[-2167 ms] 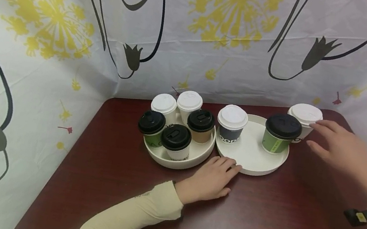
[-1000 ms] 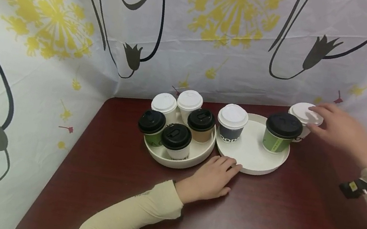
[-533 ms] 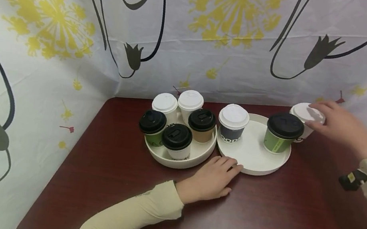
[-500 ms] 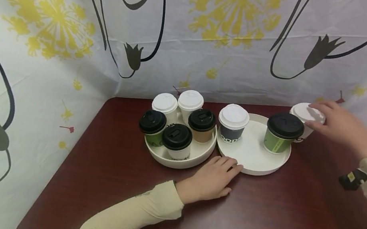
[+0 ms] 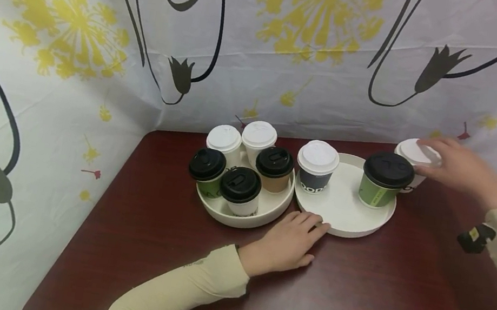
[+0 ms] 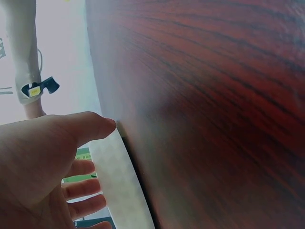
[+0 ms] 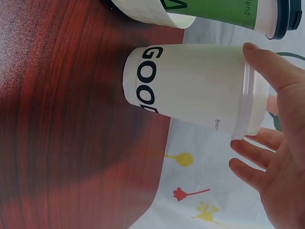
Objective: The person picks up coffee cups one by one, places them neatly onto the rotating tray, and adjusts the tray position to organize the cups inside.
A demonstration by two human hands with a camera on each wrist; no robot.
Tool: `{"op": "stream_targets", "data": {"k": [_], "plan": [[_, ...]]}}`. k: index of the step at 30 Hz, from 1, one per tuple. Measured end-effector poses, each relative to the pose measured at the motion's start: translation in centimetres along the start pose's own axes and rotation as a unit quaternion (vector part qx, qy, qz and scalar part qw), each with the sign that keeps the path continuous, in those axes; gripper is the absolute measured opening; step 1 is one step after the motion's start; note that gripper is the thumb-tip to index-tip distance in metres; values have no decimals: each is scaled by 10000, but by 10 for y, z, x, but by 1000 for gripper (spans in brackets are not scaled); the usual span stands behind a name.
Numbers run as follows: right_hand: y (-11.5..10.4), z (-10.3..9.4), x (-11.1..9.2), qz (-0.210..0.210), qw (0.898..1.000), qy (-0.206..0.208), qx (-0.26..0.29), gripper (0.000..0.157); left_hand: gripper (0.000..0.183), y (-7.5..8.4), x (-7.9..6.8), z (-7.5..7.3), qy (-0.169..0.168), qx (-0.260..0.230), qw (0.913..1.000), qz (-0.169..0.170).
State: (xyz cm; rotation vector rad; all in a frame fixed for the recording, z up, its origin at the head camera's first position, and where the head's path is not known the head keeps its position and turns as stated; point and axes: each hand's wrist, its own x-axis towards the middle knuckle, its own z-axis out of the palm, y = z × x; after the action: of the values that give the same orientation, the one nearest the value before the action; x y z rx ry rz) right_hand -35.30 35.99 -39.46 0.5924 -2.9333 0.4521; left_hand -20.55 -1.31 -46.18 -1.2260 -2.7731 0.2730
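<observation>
My right hand [image 5: 463, 169] holds a white paper cup [image 7: 200, 81] by its white lid, thumb on one side and fingertips on the other. This cup stands upright on the table, behind the right end of a round white tray [image 5: 340, 224]. On that tray are a green paper cup [image 5: 375, 193] with a black lid and a dark grey cup [image 5: 314, 180] with a white lid. My left hand [image 5: 285, 241] rests its fingers on the tray's near rim, the thumb apart from them. In the left wrist view the fingertips reach over the tray's wall.
A second round tray [image 5: 239, 222] touches the first on its left. It carries several lidded cups, such as a brown cup [image 5: 275, 182] and a black-lidded white cup [image 5: 240, 206]. Behind the dark red table [image 5: 352, 304] hangs a patterned cloth [image 5: 245, 56].
My right hand has moved left from beside the white cup and over it, and has taken hold of its lid. The left hand, the trays and the other cups have stayed put.
</observation>
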Motion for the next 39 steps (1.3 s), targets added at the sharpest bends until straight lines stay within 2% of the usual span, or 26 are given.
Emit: {"op": "stream_targets", "data": {"k": [18, 39], "plan": [[1, 2, 3, 151, 9997, -25, 168, 62, 70, 0, -2, -4, 164, -31, 9999, 9], [3, 0, 1, 204, 9988, 407, 173, 64, 71, 0, -1, -1, 214, -19, 9998, 2]]}}
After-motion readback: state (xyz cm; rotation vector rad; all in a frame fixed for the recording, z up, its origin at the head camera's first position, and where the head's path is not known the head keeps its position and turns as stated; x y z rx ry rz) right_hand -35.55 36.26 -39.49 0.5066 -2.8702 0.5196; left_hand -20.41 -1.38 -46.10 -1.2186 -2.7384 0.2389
